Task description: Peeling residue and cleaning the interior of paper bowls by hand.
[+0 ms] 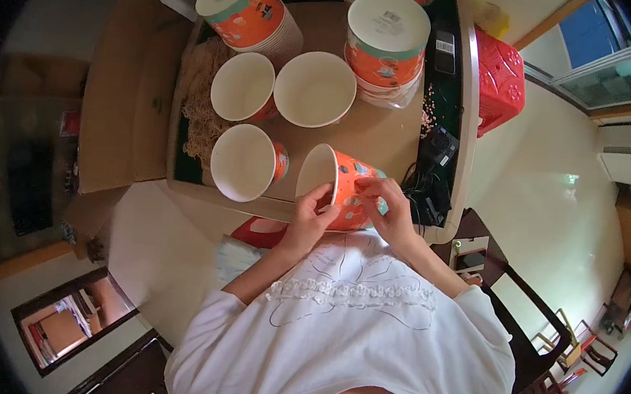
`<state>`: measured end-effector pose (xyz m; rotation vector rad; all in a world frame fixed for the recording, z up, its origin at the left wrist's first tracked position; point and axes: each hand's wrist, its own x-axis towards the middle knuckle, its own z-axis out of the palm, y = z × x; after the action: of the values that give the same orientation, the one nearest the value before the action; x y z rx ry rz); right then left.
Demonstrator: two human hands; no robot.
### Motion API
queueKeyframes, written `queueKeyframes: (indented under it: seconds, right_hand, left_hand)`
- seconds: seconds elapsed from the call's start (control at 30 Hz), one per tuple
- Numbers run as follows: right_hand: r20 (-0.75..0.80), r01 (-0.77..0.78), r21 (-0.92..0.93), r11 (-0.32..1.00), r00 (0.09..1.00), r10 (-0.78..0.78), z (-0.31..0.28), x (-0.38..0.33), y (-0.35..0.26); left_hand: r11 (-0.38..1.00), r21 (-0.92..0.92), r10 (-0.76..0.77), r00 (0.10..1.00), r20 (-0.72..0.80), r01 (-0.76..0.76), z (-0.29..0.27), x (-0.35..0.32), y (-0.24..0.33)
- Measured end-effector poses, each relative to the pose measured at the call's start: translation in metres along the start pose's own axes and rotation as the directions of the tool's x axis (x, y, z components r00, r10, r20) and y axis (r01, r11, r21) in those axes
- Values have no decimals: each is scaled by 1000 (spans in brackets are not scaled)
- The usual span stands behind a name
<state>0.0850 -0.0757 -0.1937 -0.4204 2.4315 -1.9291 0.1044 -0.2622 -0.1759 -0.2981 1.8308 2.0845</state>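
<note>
An orange paper bucket (pixel 351 171) with a white inside lies tilted at the table's near edge, its mouth turned to the left. My left hand (pixel 312 218) grips its rim, thumb and fingers closed around the wall. Against the bucket's printed side rests my right hand (pixel 388 211), its fingers bent together; whatever they pinch is too small to make out. Just left of it stands another open paper bucket (pixel 243 163). Two more, a smaller-looking bucket (pixel 243 85) and a wider bucket (pixel 315 90), stand behind with their mouths up.
Upside-down stacks of buckets, a left stack (pixel 250 19) and a right stack (pixel 387 42), stand farther back. Brown netting (pixel 207 105) lies at the left. Along the right edge are a dark phone-like device (pixel 444 52), a small black camera (pixel 440 144) and cables. A red plastic stool (pixel 500 82) stands beyond.
</note>
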Motion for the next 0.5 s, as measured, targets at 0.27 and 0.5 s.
queueKeyframes:
  seconds: [0.27, 0.5]
  right_hand:
    - [33, 132, -83, 988, 991, -130, 5, 0, -5]
    - [-12, -48, 69, 996, 999, 49, 7, 0, 18]
  left_hand:
    - [971, -220, -90, 996, 8, 90, 0, -1, 13]
    - [920, -365, -118, 989, 88, 142, 5, 22, -4]
